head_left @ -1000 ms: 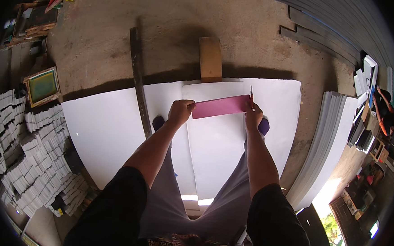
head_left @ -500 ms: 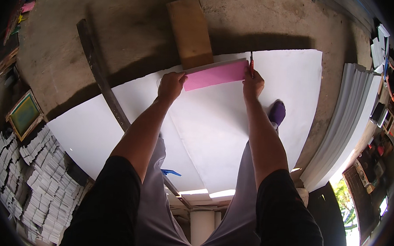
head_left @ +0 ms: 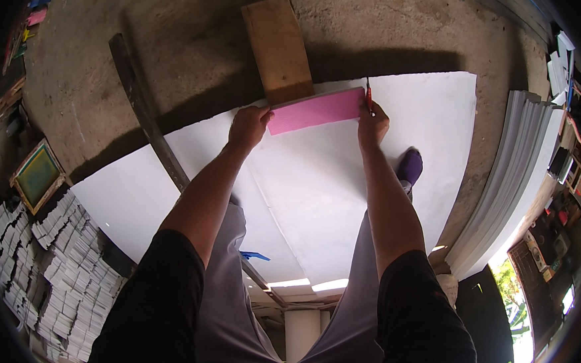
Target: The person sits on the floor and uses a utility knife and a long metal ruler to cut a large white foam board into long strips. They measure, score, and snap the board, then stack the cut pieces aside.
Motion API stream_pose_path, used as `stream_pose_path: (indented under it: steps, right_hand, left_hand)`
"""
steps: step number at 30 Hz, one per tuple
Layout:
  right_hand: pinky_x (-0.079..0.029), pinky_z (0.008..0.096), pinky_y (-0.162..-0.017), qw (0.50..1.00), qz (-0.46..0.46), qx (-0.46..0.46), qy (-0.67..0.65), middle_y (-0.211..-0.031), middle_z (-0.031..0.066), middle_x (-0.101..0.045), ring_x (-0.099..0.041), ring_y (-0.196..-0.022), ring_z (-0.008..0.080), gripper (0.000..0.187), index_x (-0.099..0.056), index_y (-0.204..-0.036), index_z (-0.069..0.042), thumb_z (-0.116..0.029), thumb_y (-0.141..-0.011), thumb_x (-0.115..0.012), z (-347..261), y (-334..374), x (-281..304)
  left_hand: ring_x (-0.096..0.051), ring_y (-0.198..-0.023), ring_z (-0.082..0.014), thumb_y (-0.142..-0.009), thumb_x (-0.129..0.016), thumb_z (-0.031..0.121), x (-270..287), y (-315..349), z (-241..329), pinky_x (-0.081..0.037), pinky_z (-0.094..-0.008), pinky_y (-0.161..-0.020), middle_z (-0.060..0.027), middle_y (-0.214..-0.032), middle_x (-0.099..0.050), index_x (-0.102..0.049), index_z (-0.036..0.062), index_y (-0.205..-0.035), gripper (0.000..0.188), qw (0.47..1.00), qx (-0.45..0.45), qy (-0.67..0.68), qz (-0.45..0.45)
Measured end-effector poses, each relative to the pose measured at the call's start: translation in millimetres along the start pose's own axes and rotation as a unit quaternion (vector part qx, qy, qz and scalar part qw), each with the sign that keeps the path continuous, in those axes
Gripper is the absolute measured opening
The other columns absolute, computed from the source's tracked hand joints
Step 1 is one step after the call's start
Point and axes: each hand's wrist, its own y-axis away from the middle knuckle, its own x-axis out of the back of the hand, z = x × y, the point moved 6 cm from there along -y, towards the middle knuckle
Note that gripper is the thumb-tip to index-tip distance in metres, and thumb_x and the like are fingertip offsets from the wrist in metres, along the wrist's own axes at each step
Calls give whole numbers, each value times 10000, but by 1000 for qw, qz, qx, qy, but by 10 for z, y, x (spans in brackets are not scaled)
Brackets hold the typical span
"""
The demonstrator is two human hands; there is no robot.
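A flat pink rectangular piece, stiff like board or folded sheet, is stretched between my two hands over a large white sheet. My left hand is closed on its left end, thumb along the edge. At the right end, my right hand is closed on the piece. The same hand also holds a slim red tool with a thin dark tip, upright, pointing away from me; I cannot tell its exact kind.
A brown wooden plank lies beyond the pink piece. A dark wooden bar crosses the sheet's left part. My purple-covered foot stands on the sheet. Stacked white strips are at left, long white panels at right. A blue object lies near my leg.
The pink piece has tipped slightly: the pale strip along its far edge no longer shows, and more pink is visible. Both hands keep their hold.
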Motion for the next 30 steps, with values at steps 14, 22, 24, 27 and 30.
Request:
stream_pose_path:
  steps: [14,22,24,27,30]
  right_hand:
    - [-547,394,-847,999,-12,15,51,-987,166,-784,-752,-937,290,447,-783,-1177,-72,-441,-927,-756,-82,-18,10]
    - [-535,428,-923,991,82,70,80,-1163,146,-666,-672,-1052,304,330,-710,-1238,-47,-248,-977,-694,-204,245,39]
    - [-543,439,-898,990,84,76,87,-1140,162,-665,-673,-1031,314,328,-665,-1281,-52,-207,-992,-665,-84,588,-37]
    - [-556,463,-842,984,23,125,122,-1133,186,-665,-678,-1017,356,340,-587,-1340,-58,-171,-1021,-616,-224,1330,-170]
    - [-562,464,-804,976,-43,181,111,-1120,159,-676,-693,-990,358,320,-567,-1340,-68,-161,-1035,-591,-154,1921,-485]
  left_hand:
    - [-747,-949,-315,-901,-774,330,123,-345,1,-588,-465,-818,-118,-973,-779,-800,143,-1063,249,987,46,-46,-147]
    - [-742,-1054,-334,-776,-875,228,103,-780,199,-595,-450,-899,-183,-1098,-767,-757,37,-1149,435,949,19,-175,-263]
    - [-738,-1077,-343,-769,-880,209,106,-836,257,-594,-443,-915,-199,-1122,-759,-741,6,-1166,467,945,7,-197,-261]
    - [-729,-1106,-345,-787,-864,203,200,-814,314,-595,-439,-914,-191,-1139,-759,-747,20,-1167,438,940,34,-199,-274]
    - [-722,-1131,-342,-789,-859,190,177,-852,347,-592,-441,-928,-189,-1162,-754,-748,27,-1180,438,920,61,-219,-319]
